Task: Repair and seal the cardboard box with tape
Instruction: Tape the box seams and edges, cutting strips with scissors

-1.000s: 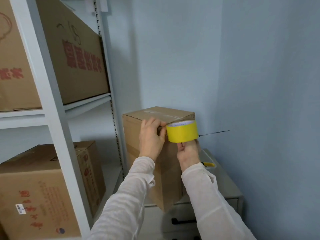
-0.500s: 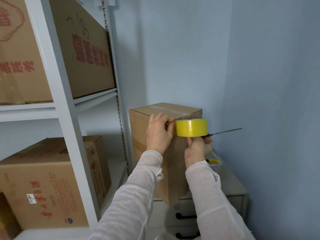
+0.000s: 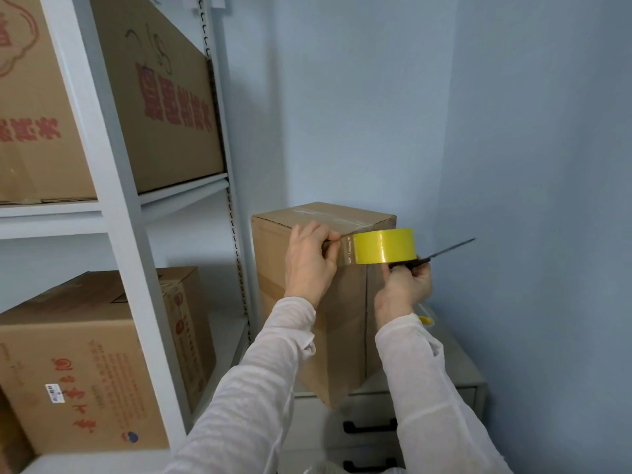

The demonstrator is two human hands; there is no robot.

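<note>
White shelving rack (image 3: 102,165) fills the left of the frame; it carries a large printed carton (image 3: 164,97) at upper left and another carton (image 3: 75,364) at lower left. Grey drawer cabinet (image 3: 458,371) stands at lower centre-right against blue walls. The cardboard box (image 3: 345,313) stands upright on the cabinet top at frame centre, one corner facing the camera, with clear tape across its lid.

Left hand (image 3: 309,261) is at the box's upper front; its fingers are clamped on the tape strip (image 3: 347,251) and hold it to the cardboard. Right hand (image 3: 405,285), just right of the corner, is curled under the yellow tape roll (image 3: 384,246) and also grips a thin dark blade (image 3: 448,249) that points right. Scissors or knife: cannot tell. The roll sits at the box's top corner.
</note>
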